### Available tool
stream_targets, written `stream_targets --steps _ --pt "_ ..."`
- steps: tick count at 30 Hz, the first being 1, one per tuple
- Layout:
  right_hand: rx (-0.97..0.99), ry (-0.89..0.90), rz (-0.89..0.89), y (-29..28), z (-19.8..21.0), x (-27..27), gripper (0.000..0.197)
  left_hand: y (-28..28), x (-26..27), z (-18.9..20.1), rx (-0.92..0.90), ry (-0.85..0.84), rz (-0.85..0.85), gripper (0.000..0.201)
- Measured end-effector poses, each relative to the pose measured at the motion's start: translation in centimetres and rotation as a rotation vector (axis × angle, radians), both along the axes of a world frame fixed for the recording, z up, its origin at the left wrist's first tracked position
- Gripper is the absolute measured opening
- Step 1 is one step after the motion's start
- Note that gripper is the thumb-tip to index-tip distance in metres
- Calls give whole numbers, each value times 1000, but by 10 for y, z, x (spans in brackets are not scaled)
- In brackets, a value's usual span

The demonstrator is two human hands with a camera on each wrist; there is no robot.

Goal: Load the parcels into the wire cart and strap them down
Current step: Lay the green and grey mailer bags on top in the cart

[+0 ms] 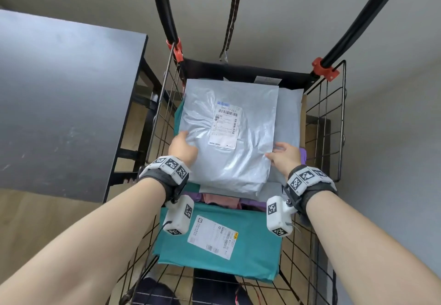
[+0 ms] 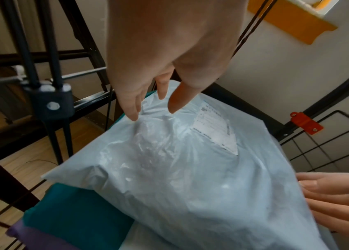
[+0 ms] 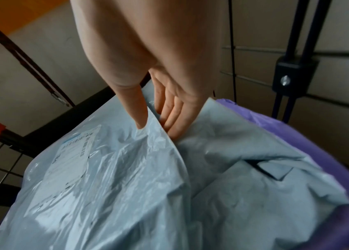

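A grey plastic parcel point(image 1: 229, 156) point(image 2: 179, 169) point(image 3: 105, 186) with a white label lies on top of the stack in the wire cart point(image 1: 334, 123). My left hand point(image 1: 182, 148) point(image 2: 154, 111) touches its left edge with straight fingers. At its right edge, my right hand point(image 1: 284, 159) point(image 3: 157, 126) holds it with the thumb on top and the fingers tucked underneath. Beneath it lie a second grey parcel point(image 1: 288, 118) point(image 3: 244, 186), a purple one point(image 3: 297, 135) and, nearer me, a teal parcel point(image 1: 250, 240). A dark strap point(image 1: 230, 25) with a hook hangs at the cart's back.
A black table point(image 1: 59, 94) stands just left of the cart. Two black handle bars point(image 1: 167, 13) rise from red clamps point(image 1: 325, 68) at the cart's back corners. Grey wall lies behind and to the right. The floor is wooden.
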State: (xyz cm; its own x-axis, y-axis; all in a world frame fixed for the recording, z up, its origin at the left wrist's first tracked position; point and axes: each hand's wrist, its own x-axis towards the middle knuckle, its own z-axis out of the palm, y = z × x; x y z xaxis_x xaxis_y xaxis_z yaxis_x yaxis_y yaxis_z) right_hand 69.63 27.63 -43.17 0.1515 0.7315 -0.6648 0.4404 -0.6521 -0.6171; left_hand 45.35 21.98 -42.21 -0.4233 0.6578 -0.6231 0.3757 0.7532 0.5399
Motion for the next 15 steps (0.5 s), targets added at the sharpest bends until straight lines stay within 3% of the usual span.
stream_targets --steps 2,5,11,15 --pt "3 -118 86 -8 14 0 55 -10 3 13 14 13 -66 56" --pt "11 -272 249 -28 39 -6 52 -28 6 37 34 32 -200 52" --pt "73 -337 487 -75 103 -49 46 -76 -3 95 126 260 -641 37" --pt "166 -370 583 -112 146 -97 44 -116 -35 133 184 328 -670 35"
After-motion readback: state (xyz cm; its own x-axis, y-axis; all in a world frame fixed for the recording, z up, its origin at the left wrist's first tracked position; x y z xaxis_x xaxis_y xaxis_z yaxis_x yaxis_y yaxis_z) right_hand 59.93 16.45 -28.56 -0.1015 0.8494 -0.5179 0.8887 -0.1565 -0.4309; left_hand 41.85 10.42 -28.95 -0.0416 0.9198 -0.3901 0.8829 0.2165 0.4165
